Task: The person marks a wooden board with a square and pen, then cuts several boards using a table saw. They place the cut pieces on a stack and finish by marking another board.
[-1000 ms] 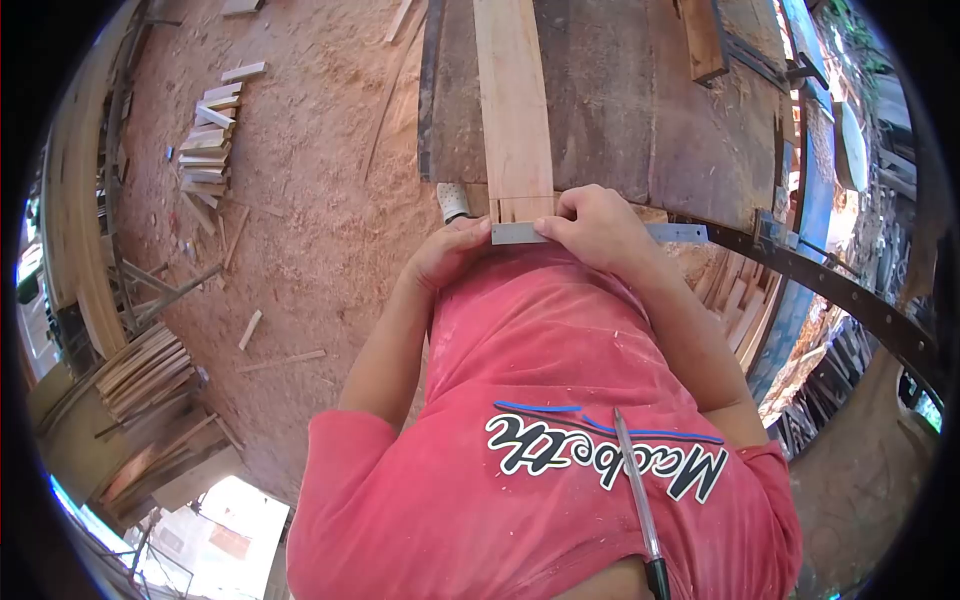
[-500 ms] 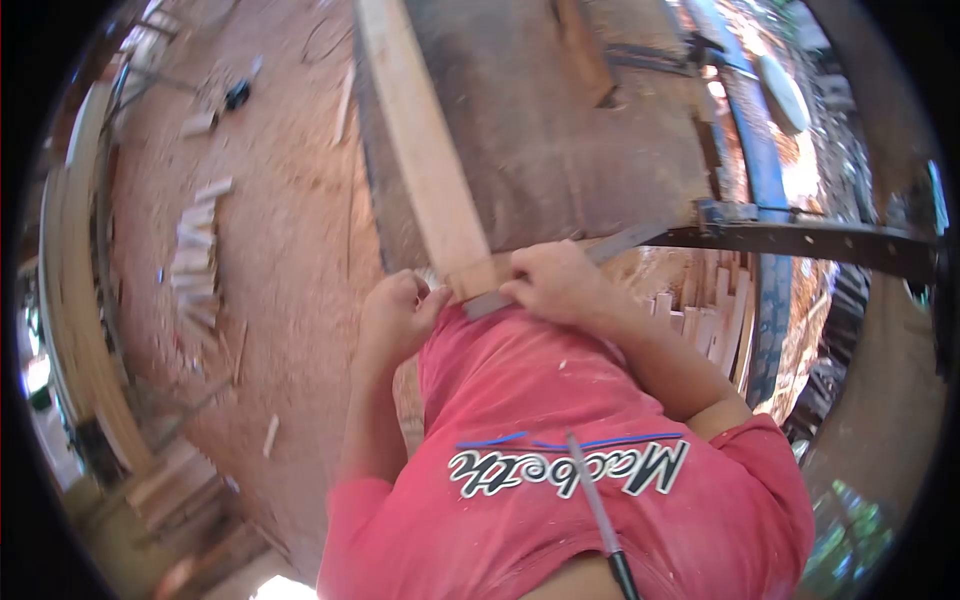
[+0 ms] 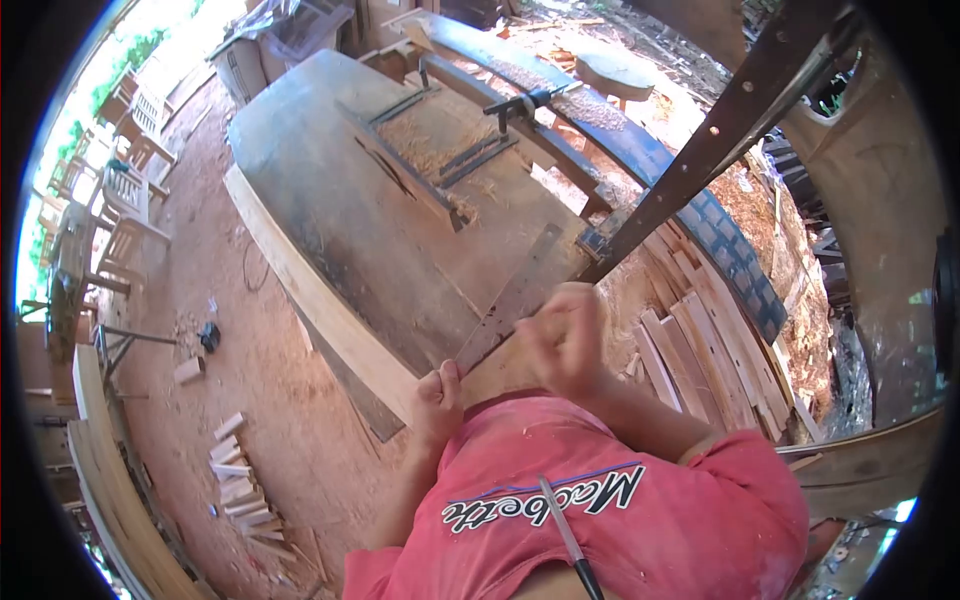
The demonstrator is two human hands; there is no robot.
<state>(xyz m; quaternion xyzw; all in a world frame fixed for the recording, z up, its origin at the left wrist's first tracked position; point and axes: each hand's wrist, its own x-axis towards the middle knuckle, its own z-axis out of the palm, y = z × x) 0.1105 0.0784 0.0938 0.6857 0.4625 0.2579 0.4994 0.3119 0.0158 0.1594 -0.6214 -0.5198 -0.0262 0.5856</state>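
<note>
A long pale plank (image 3: 300, 275) lies along the left edge of a dark worktable (image 3: 330, 160), its near end at my chest. My left hand (image 3: 438, 400) is clenched on that near end. A grey metal ruler (image 3: 515, 295) lies slantwise across the plank's end, one tip by my left thumb. My right hand (image 3: 562, 345) hovers over the ruler's near part with curled fingers. It is blurred, so its grip is unclear. A pen (image 3: 565, 540) sticks out of my red shirt.
Sawdust and a metal fence lie on the table's far part. A dark metal bar (image 3: 720, 130) slants up at right, above a stack of wooden slats (image 3: 700, 360). Short wood offcuts (image 3: 240, 485) litter the sawdust ground at left; chairs (image 3: 130, 175) stand far left.
The view has swung far round and lifted, so most of the table now shows. My right hand has moved and blurred over the ruler; my left hand stays at the plank's end.
</note>
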